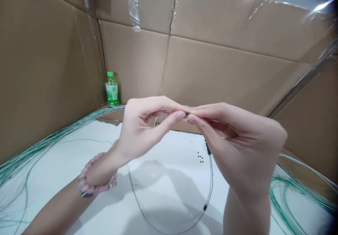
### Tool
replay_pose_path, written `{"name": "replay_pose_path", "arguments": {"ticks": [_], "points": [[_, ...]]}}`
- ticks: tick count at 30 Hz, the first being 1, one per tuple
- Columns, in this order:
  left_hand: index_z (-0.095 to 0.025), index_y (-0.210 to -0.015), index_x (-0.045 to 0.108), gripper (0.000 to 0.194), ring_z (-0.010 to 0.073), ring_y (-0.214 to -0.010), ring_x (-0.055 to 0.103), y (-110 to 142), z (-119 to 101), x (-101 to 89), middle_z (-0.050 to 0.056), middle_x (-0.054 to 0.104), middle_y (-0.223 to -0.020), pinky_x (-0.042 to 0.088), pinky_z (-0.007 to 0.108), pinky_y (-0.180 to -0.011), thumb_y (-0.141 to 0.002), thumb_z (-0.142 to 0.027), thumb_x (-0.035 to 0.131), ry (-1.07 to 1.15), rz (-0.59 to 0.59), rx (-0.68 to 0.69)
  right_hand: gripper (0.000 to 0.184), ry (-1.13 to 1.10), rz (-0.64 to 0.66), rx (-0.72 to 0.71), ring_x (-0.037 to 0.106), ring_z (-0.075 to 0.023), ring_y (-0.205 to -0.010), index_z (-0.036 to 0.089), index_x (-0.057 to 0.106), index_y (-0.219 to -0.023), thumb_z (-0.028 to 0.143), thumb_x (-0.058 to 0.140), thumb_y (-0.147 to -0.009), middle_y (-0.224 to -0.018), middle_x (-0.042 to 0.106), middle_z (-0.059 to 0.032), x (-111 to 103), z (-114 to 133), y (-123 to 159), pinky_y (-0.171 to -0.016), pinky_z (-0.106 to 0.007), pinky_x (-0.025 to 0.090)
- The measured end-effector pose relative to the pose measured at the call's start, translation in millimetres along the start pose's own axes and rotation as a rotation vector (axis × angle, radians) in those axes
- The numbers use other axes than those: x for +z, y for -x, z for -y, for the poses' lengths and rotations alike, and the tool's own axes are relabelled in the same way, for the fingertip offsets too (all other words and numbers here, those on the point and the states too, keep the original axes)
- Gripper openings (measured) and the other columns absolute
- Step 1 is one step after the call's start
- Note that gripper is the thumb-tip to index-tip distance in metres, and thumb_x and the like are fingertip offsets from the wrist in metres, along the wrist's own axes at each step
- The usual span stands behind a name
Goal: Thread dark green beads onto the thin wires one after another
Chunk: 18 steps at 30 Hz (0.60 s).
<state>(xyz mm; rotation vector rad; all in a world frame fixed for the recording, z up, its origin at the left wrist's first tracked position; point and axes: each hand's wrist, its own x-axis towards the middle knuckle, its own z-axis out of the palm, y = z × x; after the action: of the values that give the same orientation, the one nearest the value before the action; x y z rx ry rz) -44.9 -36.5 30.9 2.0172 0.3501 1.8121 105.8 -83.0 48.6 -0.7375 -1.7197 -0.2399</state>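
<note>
left hand, right hand | grip: both clamped together, fingertip to fingertip, on tiny dark green bead | bead held in air above white table | thin beaded wire hung below | loose black beads scattered on table

A dark green bead is pinched, a mottled pink bracelet is worn, green wire is strewn over the white table!

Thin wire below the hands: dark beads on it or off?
On. Dark beads sit threaded along the thin wire below the right hand; separate loose beads lie on the white surface.
</note>
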Motion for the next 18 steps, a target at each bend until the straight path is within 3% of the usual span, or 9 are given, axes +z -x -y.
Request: {"name": "replay_pose_path", "arguments": {"ticks": [6, 9, 13, 18], "points": [[-0.02, -0.081, 0.07, 0.018, 0.01, -0.063, 0.063, -1, 5, -2.2, -0.002, 0.07, -0.074, 0.05, 0.02, -0.056, -0.075, -0.004, 0.066, -0.206, -0.03, 0.221, 0.013, -0.122, 0.045, 0.179, 0.065, -0.0103, -0.068, 0.02, 0.069, -0.08, 0.008, 0.067, -0.076, -0.074, 0.07, 0.0042, 8, 3, 1, -0.066, -0.021, 0.059], [-0.019, -0.08, 0.069, 0.018, 0.0093, -0.061, 0.06, -1, 11, -2.0, -0.003, 0.068, -0.07, 0.048, 0.021, -0.055, -0.073, -0.003, 0.067, -0.285, -0.057, 0.286, 0.01, -0.08, 0.093, 0.222, 0.065, -0.0113, -0.066, 0.019, 0.067, -0.074, 0.01, 0.066, -0.074, -0.071, 0.068, 0.004, 5, -1, -1, -0.065, -0.023, 0.06], [-0.018, -0.078, 0.067, 0.014, 0.0085, -0.06, 0.058, 0, 16, 1.2, -0.002, 0.067, -0.068, 0.047, 0.02, -0.054, -0.074, -0.005, 0.066, -0.275, -0.049, 0.208, 0.006, 0.02, 0.282, 0.287, 0.068, -0.0137, -0.072, 0.021, 0.069, -0.076, 0.019, 0.07, -0.071, -0.076, 0.071, 0.0047, -5, -10, -5, -0.071, -0.025, 0.06], [-0.018, -0.078, 0.068, 0.011, 0.0085, -0.062, 0.061, 0, 13, 7.3, -0.001, 0.069, -0.072, 0.05, 0.018, -0.056, -0.077, -0.007, 0.066, -0.179, -0.04, 0.113, 0.008, -0.087, 0.203, 0.249, 0.067, -0.0103, -0.069, 0.021, 0.069, -0.074, 0.015, 0.066, -0.079, -0.074, 0.071, 0.0048, -5, -12, -7, -0.069, -0.02, 0.058]]}}
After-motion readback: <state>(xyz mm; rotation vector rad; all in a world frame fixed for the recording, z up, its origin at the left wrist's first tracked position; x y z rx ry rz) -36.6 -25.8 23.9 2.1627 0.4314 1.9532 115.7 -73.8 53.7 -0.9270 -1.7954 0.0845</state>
